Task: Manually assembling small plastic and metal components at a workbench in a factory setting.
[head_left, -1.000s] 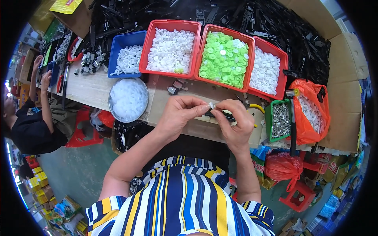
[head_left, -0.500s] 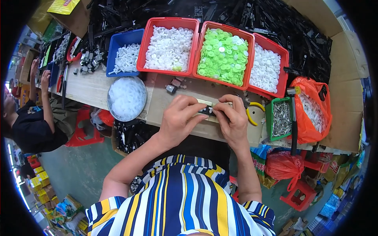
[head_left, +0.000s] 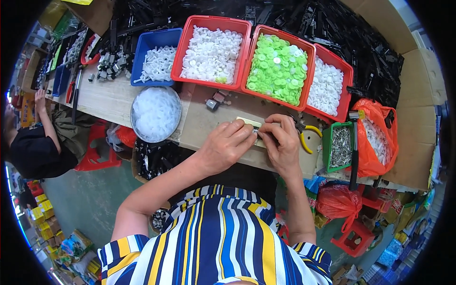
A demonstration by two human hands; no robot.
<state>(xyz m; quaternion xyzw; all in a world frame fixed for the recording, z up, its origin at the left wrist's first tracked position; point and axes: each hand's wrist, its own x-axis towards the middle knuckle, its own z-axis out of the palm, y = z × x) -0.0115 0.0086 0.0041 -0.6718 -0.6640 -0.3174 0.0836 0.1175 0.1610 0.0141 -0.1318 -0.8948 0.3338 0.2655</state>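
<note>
The left hand curls its fingers over a pale gold strip on the table; the right hand bunches its fingertips at the strip's right end. What either grips is hidden. Just right lie yellow-handled pliers; beyond stands a red bin of green discs.

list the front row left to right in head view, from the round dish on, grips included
round dish of translucent white pieces, left grip, right grip, yellow-handled pliers, green rectangular plastic bin, orange plastic bag
</note>
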